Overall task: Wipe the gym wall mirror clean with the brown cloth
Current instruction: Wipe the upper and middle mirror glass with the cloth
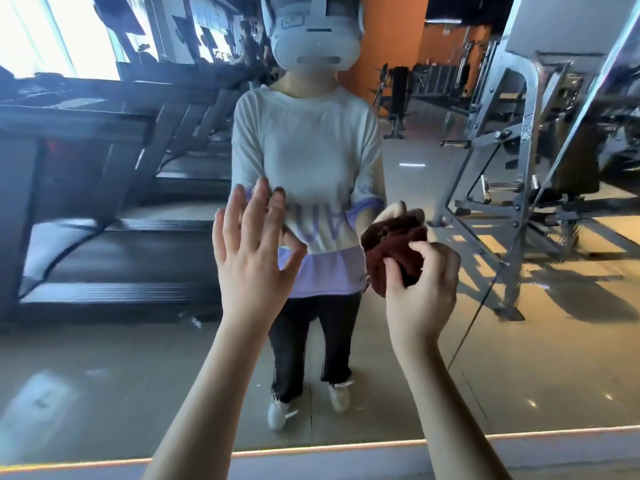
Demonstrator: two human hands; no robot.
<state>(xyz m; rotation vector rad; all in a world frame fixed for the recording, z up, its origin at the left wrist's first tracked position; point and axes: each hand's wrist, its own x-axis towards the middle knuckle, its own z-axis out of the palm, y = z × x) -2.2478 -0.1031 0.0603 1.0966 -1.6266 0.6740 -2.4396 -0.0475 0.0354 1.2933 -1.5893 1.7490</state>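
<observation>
Bunched brown cloth (393,251) held up at the mirror (433,161).
Right grip (420,285) pinches the cloth, right of centre, v. near the glass; left grip (252,251) is wide, fingers spread. Imo better to flatten the cloth first, then press w/ overlapping strokes. No container is visible.

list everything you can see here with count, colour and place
wall mirror: one, reflective, fills the view ahead
brown cloth: one, dark brown, bunched, centre right
treadmills: at least two, black, reflected left
machine frame: one, grey metal, reflected right
orange wall: one, reflected top centre
person's reflection: one, white-and-lilac top, centre
left hand: one, fingers spread, before the mirror
right hand: one, gripping the cloth
</observation>
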